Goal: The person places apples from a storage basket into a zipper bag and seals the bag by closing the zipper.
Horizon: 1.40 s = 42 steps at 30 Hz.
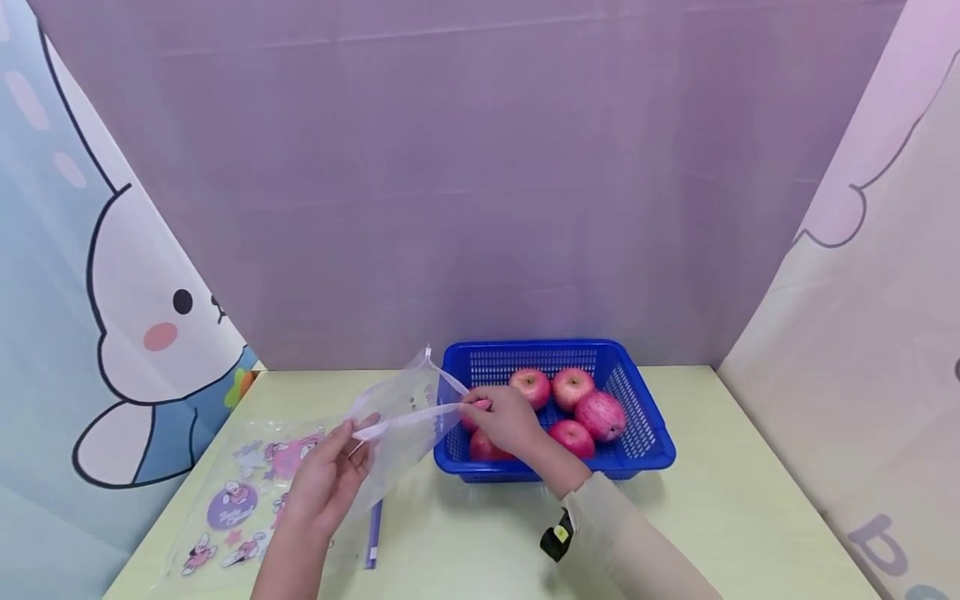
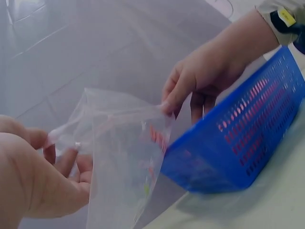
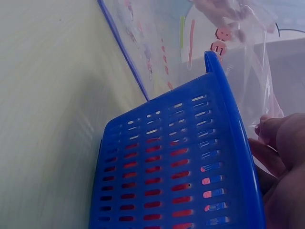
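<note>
A clear zip bag hangs between my two hands with its mouth spread apart. My left hand pinches one side of the mouth, its other fingers loosely bent behind the plastic. On the opposite side, my right hand pinches the rim between thumb and finger, above the left end of a blue basket. Several red apples lie inside that basket. Coloured prints on the bag show faintly in the left wrist view. The right wrist view has the basket's slotted wall in front of the right hand.
Flat on the table at the left lies a printed clear bag with a purple slider strip. A purple cloth backdrop rises behind the table, with printed cloth panels at both sides.
</note>
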Tool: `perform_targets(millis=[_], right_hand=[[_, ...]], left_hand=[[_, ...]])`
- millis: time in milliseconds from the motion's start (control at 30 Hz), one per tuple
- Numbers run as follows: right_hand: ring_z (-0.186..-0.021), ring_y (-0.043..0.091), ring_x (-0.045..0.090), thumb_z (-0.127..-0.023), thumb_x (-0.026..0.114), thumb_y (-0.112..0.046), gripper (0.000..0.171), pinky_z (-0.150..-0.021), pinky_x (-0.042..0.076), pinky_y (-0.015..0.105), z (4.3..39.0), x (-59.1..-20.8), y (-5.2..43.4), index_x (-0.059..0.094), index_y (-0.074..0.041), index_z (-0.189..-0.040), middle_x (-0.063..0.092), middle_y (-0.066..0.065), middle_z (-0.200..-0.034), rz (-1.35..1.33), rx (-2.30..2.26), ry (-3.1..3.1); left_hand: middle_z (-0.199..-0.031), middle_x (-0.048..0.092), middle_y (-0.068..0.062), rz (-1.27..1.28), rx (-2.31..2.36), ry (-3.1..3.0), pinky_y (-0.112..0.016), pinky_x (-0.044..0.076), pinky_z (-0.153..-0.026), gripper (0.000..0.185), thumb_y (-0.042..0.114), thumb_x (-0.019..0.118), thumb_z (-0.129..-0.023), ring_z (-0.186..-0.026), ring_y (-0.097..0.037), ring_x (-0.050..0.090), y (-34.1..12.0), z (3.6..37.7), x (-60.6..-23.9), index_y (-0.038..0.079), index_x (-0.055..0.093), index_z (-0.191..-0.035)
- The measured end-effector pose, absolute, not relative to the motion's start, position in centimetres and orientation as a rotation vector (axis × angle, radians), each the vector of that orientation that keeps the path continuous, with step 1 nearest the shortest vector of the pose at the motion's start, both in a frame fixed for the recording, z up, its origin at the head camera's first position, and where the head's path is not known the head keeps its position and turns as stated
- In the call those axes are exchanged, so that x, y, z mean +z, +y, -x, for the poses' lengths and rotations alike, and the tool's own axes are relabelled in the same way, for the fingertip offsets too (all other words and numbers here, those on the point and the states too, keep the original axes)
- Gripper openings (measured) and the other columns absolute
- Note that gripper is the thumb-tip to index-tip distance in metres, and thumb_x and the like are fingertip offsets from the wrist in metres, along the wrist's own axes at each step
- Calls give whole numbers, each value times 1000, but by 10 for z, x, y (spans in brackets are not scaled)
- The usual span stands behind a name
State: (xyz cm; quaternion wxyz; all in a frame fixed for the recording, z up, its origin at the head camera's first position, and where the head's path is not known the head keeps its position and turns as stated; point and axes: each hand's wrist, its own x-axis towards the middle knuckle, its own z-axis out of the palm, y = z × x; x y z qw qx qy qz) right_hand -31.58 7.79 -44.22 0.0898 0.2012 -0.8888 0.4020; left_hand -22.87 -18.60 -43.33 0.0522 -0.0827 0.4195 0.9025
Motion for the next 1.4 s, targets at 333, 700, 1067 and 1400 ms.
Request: perform_targets(millis=[333, 700, 1067, 1400], right_hand=[[-54, 10, 49, -89, 73, -32, 13, -50, 38, 25, 314, -443, 78, 76, -20, -93, 59, -12, -63, -488, 1230, -2672], [-44, 9, 39, -88, 73, -31, 12, -42, 28, 24, 314, -438, 78, 75, -19, -91, 45, -8, -50, -469, 1236, -2641], [-43, 7, 39, -88, 73, -32, 11, -40, 28, 23, 303, -443, 81, 76, -21, -90, 47, -11, -51, -562, 1056, -2633], [-49, 4, 42, -88, 72, -34, 13, -44, 33, 23, 288, -436, 82, 76, -22, -89, 56, -14, -61, -634, 881, -2593]], left_hand=[[-87, 65, 2, 326, 2723, 1588, -19, 50, -70, 14, 25, 64, -95, -82, -9, 62, -187, 232, -444, 13, 60, -92], [-78, 66, 1, 331, 2766, 1765, -20, 54, -65, 40, 14, 71, -90, -65, -9, 63, -182, 240, -436, 8, 50, -123], [-85, 64, -8, 578, 2066, 2708, -26, 55, -60, 26, 19, 68, -90, -64, -16, 65, -184, 235, -429, 3, 63, -109], [-84, 63, -9, 383, 1577, 2963, -30, 50, -57, 30, 31, 65, -91, -66, -21, 62, -186, 235, -412, 3, 60, -98]])
